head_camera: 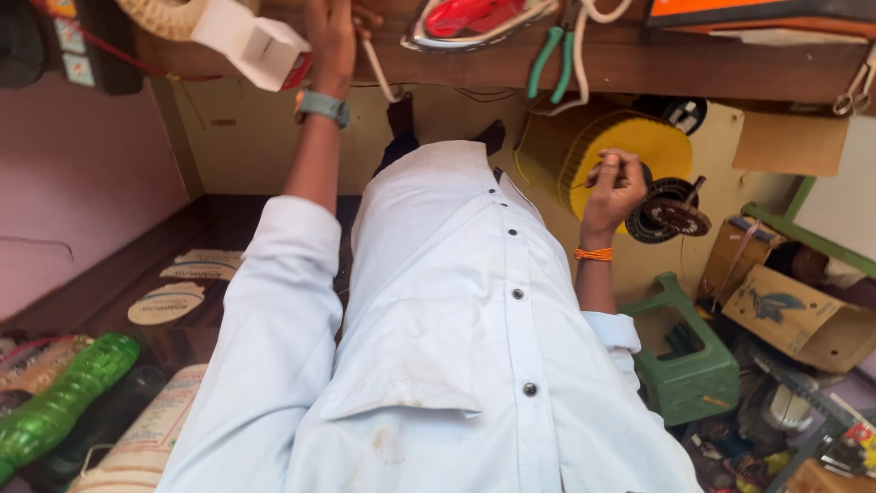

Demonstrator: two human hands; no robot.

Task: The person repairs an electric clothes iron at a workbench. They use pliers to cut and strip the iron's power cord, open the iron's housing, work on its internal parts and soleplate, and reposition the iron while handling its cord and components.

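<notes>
I look down along my own white buttoned shirt (456,319). My left hand (330,36), with a grey-green watch on the wrist, reaches up to the edge of a dark wooden bench (639,64). Its fingers are cut off by the frame's top. It sits beside a white plastic block (251,44) and a white cord (379,78). My right hand (613,187), with an orange thread band at the wrist, is pinched on a thin wire (584,183) in front of a large yellow spool (630,146). A dark round reel (671,212) sits just right of that hand.
Green-handled pliers (552,59), a red item (470,16) and scissors (853,91) lie at the bench edge. A green plastic stool (693,365), cardboard boxes (794,315) and clutter fill the right. A green bottle (59,397) and printed sacks (151,429) lie at lower left.
</notes>
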